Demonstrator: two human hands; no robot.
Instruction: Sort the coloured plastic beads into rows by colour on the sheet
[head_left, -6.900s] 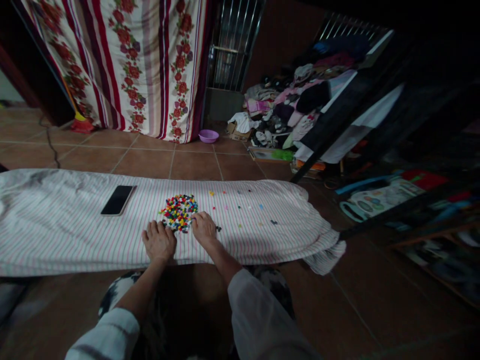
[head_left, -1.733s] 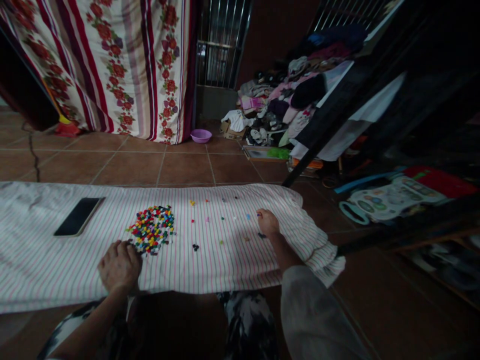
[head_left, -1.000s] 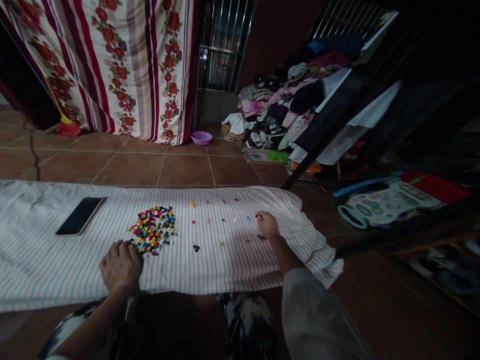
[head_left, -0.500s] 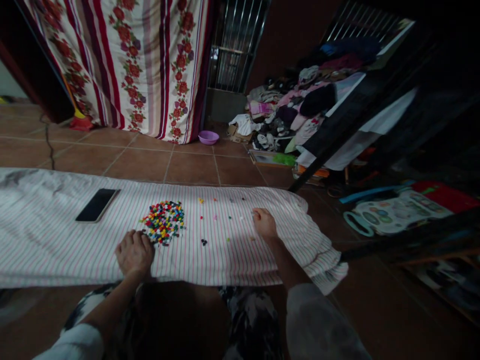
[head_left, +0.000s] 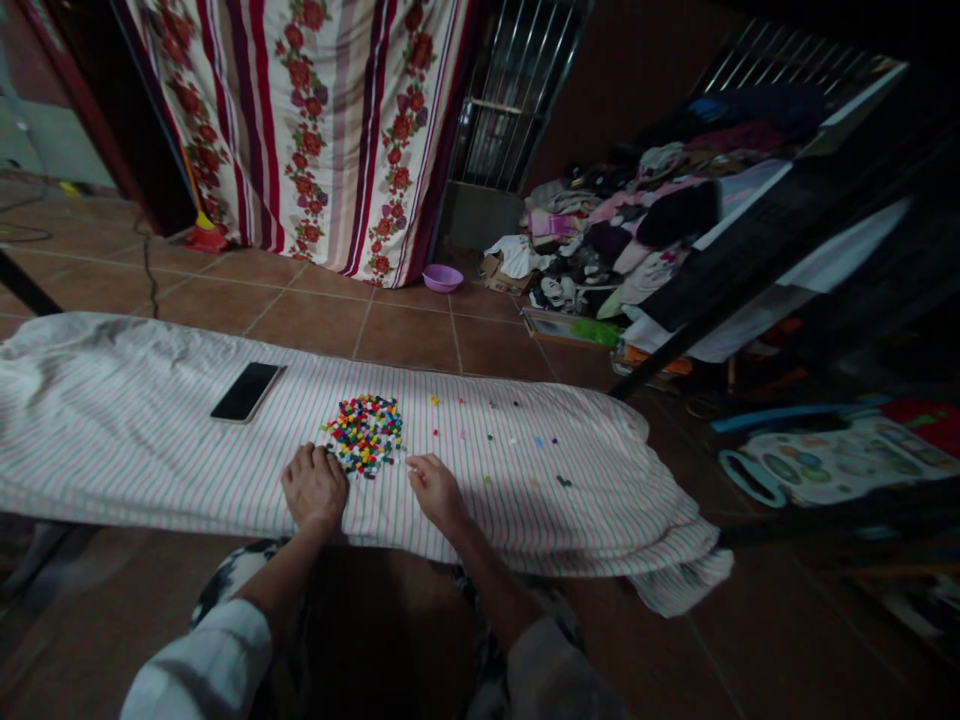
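A heap of small colourful beads or bricks, too small to name exactly, lies on a striped cloth. My left hand rests palm down on the cloth at the heap's lower left edge, its fingers extended. Close to the heap's lower right side is my right hand, thumb and fingers drawn together in a pinch; whatever may be between the fingertips is too small to make out. Right of the heap, little pieces sit apart in loose rows by colour, among them yellow pieces, a blue piece and dark pieces.
A phone lies on the cloth, left of the heap. Beyond are a tiled floor, a purple basin, a flowered curtain and a pile of clothes. A dark metal bar slants up at the right.
My right hand has moved left, from the right end of the spaced pieces to beside the heap. My left hand stays by the heap. The whole view has shifted.
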